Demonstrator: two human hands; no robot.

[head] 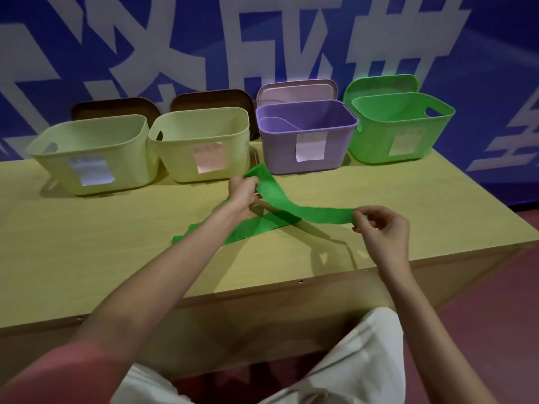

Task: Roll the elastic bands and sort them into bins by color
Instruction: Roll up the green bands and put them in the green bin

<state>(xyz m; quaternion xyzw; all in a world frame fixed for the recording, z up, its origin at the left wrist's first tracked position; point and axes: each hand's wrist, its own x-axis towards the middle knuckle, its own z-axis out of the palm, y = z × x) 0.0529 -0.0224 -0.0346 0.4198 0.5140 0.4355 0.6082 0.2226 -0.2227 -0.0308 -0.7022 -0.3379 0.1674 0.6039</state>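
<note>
Here, the scene by parts:
Band: a green elastic band (280, 199), unrolled, is held up over the wooden table (379, 193); one part runs between the two hands, and the rest trails down onto the tabletop toward the left.
Left hand: the left hand (242, 192) grips the band near the far end, fingers curled round it, just in front of the bins.
Right hand: the right hand (379, 225) pinches the other end between thumb and fingertips, raised above the table near its front edge.
Bins: four stand in a row at the back; two pale yellow bins (93, 158) (201, 147), a purple bin (306, 141), a green bin (399, 129); each has a paper label on its front.
Lids: they lean against the blue wall (87, 53) behind the bins.
</note>
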